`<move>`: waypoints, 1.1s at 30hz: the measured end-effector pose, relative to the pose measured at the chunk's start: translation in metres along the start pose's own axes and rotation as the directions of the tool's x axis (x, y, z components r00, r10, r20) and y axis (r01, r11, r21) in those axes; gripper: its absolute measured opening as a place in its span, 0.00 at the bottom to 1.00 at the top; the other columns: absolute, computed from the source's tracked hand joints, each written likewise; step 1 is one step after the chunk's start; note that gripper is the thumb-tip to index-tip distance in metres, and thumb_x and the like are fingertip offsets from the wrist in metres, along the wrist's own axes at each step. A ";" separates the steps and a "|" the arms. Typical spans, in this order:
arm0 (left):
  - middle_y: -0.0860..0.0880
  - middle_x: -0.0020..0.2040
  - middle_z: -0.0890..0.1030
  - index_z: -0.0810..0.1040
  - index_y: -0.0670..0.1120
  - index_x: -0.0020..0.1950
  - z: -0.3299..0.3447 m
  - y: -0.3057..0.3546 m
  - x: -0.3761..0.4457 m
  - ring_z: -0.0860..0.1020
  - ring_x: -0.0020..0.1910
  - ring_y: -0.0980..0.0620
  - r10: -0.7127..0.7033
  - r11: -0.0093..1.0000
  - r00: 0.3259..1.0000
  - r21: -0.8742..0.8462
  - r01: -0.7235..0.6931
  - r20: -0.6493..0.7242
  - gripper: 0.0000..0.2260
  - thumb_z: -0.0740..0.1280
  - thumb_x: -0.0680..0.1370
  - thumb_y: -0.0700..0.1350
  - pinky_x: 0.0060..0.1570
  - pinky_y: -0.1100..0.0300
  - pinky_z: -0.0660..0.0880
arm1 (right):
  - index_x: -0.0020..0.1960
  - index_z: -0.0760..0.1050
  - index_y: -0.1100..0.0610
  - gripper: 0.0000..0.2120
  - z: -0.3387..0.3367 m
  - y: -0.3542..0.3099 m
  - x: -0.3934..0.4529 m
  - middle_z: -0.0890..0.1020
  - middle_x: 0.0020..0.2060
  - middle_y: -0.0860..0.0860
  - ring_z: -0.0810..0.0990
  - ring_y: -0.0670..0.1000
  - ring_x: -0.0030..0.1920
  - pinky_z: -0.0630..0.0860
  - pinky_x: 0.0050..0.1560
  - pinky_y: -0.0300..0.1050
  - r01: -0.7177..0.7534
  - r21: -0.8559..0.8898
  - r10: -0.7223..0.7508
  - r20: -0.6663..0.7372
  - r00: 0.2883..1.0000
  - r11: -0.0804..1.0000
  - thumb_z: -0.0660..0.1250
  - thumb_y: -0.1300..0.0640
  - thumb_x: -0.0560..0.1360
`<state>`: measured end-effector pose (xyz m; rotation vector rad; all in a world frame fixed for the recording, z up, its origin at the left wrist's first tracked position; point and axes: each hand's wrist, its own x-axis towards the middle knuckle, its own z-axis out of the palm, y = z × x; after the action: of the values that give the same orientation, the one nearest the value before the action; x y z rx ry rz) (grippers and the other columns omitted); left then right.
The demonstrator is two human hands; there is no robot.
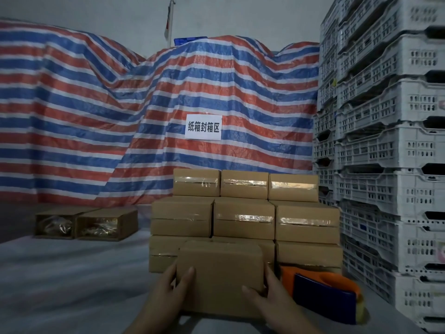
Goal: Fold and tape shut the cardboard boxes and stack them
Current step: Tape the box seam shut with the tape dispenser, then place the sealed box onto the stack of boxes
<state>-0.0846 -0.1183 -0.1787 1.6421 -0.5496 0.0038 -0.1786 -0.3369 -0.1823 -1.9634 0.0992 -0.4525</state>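
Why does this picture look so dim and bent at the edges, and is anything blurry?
Head view: the light is low and flat; the wide lens bows the stacked crates at the right edge; glare streaks the tape on the stacked boxes; the held box, both hands and the tape dispenser look soft and blurred, while the white sign reads sharply.

A pale, whitish sheet covers the floor (72, 273) in front of me. Directly ahead on it sits a stack of taped cardboard boxes (243, 220), three wide, stepping back in tiers. Just right of the stack, near me, lies an orange and dark blue tape dispenser (322, 292). Further off to the left, two open boxes (84, 224) rest side by side on the sheet, touching, with something crinkly and shiny inside. At the right edge, grey plastic crates (390, 165) rise in tall stacks.
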 end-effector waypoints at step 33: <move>0.45 0.47 0.80 0.76 0.49 0.51 -0.085 0.130 0.245 0.79 0.47 0.47 -0.050 0.992 0.997 -0.121 0.042 -0.063 0.11 0.58 0.82 0.54 0.37 0.55 0.72 | 0.59 0.75 0.59 0.27 0.014 -0.202 0.257 0.82 0.53 0.58 0.81 0.56 0.54 0.75 0.64 0.50 -0.249 0.274 0.295 -0.142 0.945 0.929 0.48 0.39 0.84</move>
<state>0.1126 -0.1289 0.0335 1.5319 -0.4533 -0.0093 0.0365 -0.3079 0.0625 -1.6246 0.4074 -0.4347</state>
